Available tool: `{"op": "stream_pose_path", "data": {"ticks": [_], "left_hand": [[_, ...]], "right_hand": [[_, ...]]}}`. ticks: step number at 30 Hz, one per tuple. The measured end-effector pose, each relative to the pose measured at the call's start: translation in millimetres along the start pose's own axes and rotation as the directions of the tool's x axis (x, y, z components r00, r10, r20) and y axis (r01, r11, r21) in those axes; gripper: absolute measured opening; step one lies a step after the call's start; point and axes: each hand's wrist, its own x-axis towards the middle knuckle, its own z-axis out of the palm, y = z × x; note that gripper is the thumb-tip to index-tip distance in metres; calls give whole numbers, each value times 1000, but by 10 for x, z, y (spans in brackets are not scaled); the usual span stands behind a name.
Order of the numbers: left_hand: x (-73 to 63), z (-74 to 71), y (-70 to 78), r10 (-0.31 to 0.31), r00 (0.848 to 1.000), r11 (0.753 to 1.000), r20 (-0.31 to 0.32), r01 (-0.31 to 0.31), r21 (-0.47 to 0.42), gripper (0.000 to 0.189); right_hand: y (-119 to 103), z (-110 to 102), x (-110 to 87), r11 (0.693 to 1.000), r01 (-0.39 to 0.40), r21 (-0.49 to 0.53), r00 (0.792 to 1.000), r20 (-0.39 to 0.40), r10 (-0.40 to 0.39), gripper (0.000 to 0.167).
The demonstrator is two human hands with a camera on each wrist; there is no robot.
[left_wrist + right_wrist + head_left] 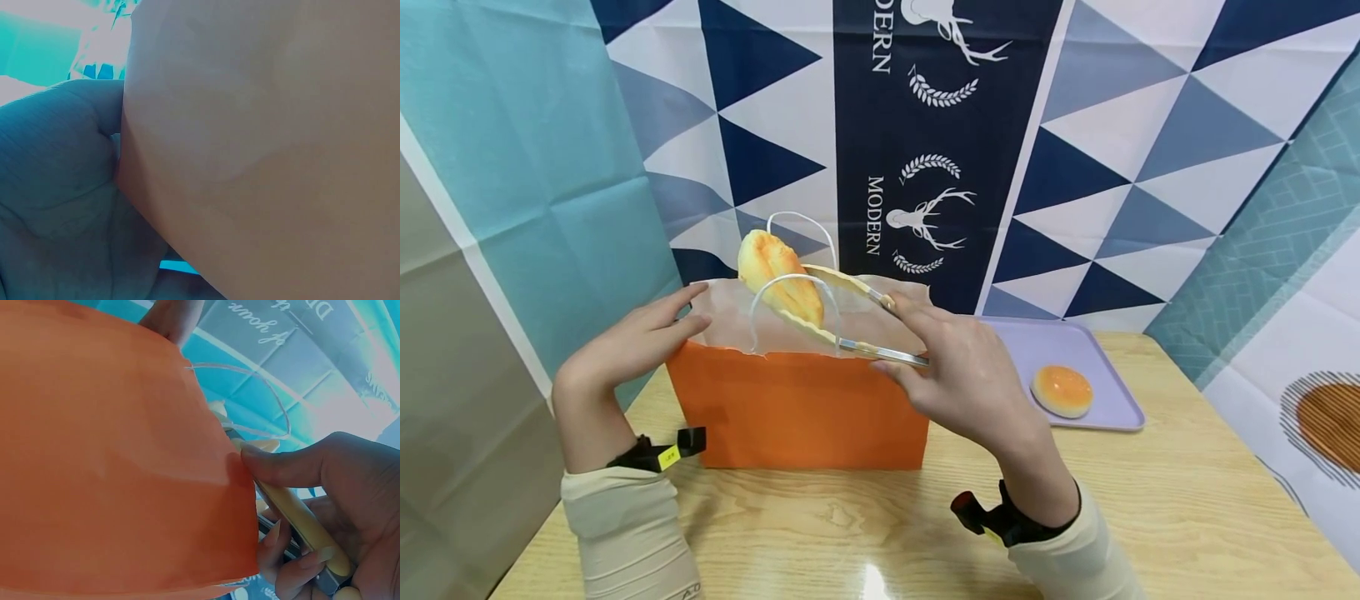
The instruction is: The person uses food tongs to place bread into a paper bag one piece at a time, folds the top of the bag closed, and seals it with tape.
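Observation:
An orange paper bag (805, 408) stands upright, its pale inner wall showing at the top and two white cord handles (801, 217) raised. My left hand (625, 342) touches the bag's left upper edge with fairly straight fingers; in the left wrist view, the bag hides the ends of its fingers. My right hand (966, 375) grips metal tongs (887, 354) with cream-coloured ends. Between those ends, an oblong golden bread roll (782, 275) is held tilted above the bag's opening, behind the front handle. The right wrist view shows the thumb and curled fingers around the tongs' arms.
To the right of the bag, a lilac tray (1108, 400) holds a round bun (1062, 391). Both stand on a light wooden table (820, 542). Patterned cloth (917, 125) hangs behind and along the sides.

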Motion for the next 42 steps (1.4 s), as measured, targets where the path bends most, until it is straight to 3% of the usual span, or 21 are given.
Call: {"op": "stream_pose_path", "data": {"ticks": [15,34,42], "left_hand": [[3,8,21,-22,1000,1000,3,22,0,74],[0,3,-3,12,1000,1000,4,-12,-9,74],[5,8,-26,13,1000,1000,5,-13,-20,76]], "right_hand": [[34,-53,-4,998,7,65,996,83,-12,71],[21,-84,-25,993,-10,121,994,110,-3,74],[133,-235,-83,990,-48,129,994,105,34,80]]}}
